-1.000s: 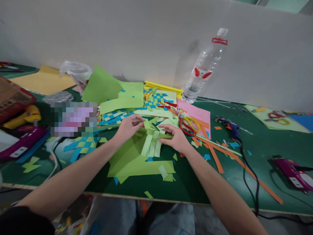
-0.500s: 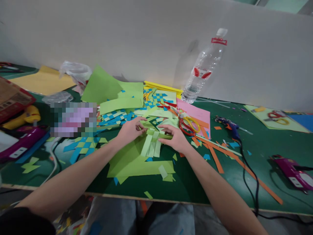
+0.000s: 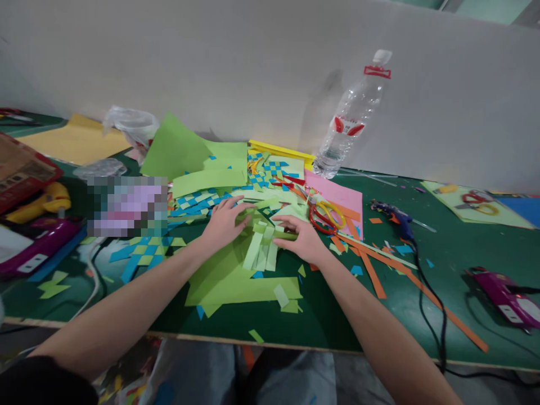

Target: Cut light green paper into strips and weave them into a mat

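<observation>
Pale green paper strips [image 3: 262, 251], interlaced with a darker green strip, hang together in the middle of the table. My right hand [image 3: 301, 239] pinches the right end of this woven piece between thumb and fingers. Just to the left of it, my left hand [image 3: 226, 222] is open, thumb and fingers apart, with a small gap to the strips. Beneath both lies a large green paper sheet [image 3: 223, 289] with a small pale scrap on it.
Red-and-yellow scissors [image 3: 327, 216] lie beyond my right hand. A plastic bottle [image 3: 350, 112] stands at the wall. Blue-green woven paper [image 3: 198, 201], orange strips [image 3: 373, 275], a blue glue gun [image 3: 399, 222] with its cord and a purple device [image 3: 506, 295] lie around.
My left hand has let go of the left end of the strips and drawn slightly left, its fingers spreading. My right hand and the woven piece stay in place.
</observation>
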Available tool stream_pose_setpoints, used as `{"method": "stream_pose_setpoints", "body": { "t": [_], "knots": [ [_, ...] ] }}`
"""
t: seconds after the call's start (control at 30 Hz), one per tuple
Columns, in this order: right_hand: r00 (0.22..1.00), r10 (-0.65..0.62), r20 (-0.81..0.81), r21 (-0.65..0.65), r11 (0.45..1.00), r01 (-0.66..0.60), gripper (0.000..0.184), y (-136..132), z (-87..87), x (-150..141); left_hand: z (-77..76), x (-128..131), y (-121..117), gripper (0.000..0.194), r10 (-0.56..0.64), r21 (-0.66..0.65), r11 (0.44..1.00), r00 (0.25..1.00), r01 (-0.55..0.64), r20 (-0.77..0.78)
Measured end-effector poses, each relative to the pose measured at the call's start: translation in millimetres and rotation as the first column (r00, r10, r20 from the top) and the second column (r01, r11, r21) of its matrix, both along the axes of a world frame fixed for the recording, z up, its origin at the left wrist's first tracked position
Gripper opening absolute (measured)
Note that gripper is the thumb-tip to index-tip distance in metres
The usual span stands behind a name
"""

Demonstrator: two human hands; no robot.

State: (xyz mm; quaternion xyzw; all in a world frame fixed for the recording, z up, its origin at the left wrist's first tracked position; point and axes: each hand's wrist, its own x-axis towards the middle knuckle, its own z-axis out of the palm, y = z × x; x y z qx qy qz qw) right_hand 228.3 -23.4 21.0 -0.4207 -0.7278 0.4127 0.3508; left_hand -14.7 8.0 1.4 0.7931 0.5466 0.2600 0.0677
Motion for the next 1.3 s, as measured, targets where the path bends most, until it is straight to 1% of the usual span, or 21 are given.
{"method": "stream_pose_setpoints", "body": {
  "t": [0.07,0.13,0.27,0.37,0.5,0.63,0.87,1.0,1.1,1.23,1.3],
  "knots": [
    [1.0,0.0,0.006,0.001,1.0,0.0,0.045,-0.6,0.8,-0.5,-0.3,0.8,0.2,0.033,-0.035,-0.009,0.999,0.999,0.035,0.024],
    [1.0,0.001,0.008,0.003,1.0,-0.001,0.044,-0.9,0.7,-0.8,-0.1,0.6,1.6,0.036,-0.043,-0.016,0.999,0.998,0.043,0.05],
    [1.0,0.008,-0.003,0.007,1.0,-0.008,0.045,-0.3,-2.0,-1.0,1.4,-0.6,4.0,0.041,0.012,-0.043,0.999,0.993,-0.007,0.115],
    [1.0,0.013,-0.003,0.005,1.0,-0.013,0.045,0.5,-4.3,-0.8,2.6,-1.0,4.1,0.044,0.025,-0.051,0.999,0.986,-0.017,0.163],
    [1.0,0.015,0.0,-0.003,1.0,-0.015,0.046,0.4,-5.1,-0.8,3.0,-0.7,3.2,0.038,0.025,-0.071,0.997,0.979,-0.011,0.203],
    [1.0,0.016,0.007,0.013,1.0,-0.016,0.046,0.0,-4.5,-0.9,1.5,0.1,2.6,0.03,0.051,-0.082,0.996,0.975,-0.033,0.218],
    [1.0,0.016,-0.012,0.017,1.0,-0.016,0.046,1.2,-6.7,0.5,0.4,-1.6,3.2,0.034,0.063,-0.104,0.994,0.934,-0.028,0.352],
    [1.0,0.013,-0.006,0.018,1.0,-0.012,0.046,1.1,-6.2,1.1,2.5,-1.5,2.1,0.03,0.054,-0.11,0.994,0.895,-0.005,0.442],
    [1.0,0.007,0.005,0.011,1.0,-0.007,0.047,0.1,-3.3,1.1,4.5,-0.3,0.3,0.029,0.092,-0.15,0.988,0.89,-0.027,0.446],
    [1.0,-0.005,0.01,0.0,1.0,0.005,0.047,-1.0,0.6,0.7,9.0,1.8,-1.9,0.024,0.068,-0.176,0.984,0.883,0.016,0.465],
    [1.0,-0.009,0.012,-0.001,1.0,0.009,0.046,-1.1,1.3,0.6,12.6,2.7,-2.4,0.022,0.109,-0.21,0.978,0.872,-0.007,0.476]
  ]
}}
